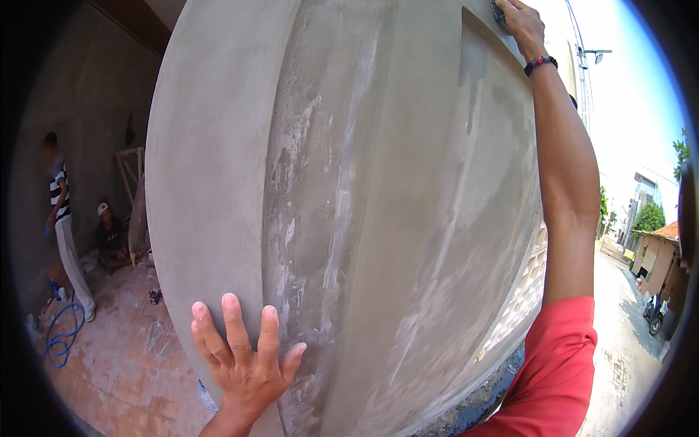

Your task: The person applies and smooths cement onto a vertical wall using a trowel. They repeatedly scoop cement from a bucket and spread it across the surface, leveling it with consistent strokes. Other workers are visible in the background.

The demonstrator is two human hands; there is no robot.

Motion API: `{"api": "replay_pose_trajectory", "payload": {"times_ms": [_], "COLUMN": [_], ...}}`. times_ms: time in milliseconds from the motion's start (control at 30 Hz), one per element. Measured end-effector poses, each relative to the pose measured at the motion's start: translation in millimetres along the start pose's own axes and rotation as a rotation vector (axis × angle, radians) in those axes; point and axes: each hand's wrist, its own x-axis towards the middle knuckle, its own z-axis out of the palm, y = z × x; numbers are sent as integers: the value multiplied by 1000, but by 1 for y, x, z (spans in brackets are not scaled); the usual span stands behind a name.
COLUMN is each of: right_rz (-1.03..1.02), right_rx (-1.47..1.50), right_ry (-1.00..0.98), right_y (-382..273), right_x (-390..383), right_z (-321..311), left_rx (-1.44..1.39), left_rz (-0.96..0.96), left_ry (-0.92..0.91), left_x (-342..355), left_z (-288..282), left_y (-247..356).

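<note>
A grey plastered wall [422, 197] fills the middle, with a smooth raised band along its left edge and a rough, pale-streaked strip beside it. My left hand [251, 357] is open low on the left, fingers spread over the border of band and strip; it appears to rest on the plaster. High at the upper right, my right hand [523, 28] is closed around a small dark object [499, 14] held by the wall above a recessed panel [473, 54]. The frame's top edge and my fingers hide most of that object, so its kind is unclear.
Inside a room at left, one person [60, 189] stands and another [111, 233] sits low by the wall. A blue hose [64, 339] lies coiled on the dusty floor [131, 364]. At right runs a paved lane [615, 342] with a parked motorcycle [655, 313].
</note>
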Motion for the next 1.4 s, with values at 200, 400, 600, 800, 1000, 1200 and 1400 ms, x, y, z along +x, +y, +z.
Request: {"api": "replay_pose_trajectory", "payload": {"times_ms": [200,400,600,800,1000,1200,1400], "right_rz": [-50,-120,272,-125,245,120,277], "right_rx": [270,173,96,-14,83,243,93], "right_ry": [-43,46,-65,53,-57,-25,-42], "right_y": [-68,-25,50,44,95,31,112], "right_x": [-83,-40,-75,3,-63,-80,-70], "right_z": [-18,-15,-6,-8,-7,-15,-9], "left_rx": [12,23,39,22,45,75,81], "left_rz": [-28,1,-7,2,12,-38,-33], "left_ry": [-2,-3,-3,44,-7,17,13], "left_x": [-4,-4,-5,-5,-3,-8,-3], "left_z": [-3,-5,-3,0,-2,-3,2], "left_y": [2,-1,0,1,0,2,3]}}
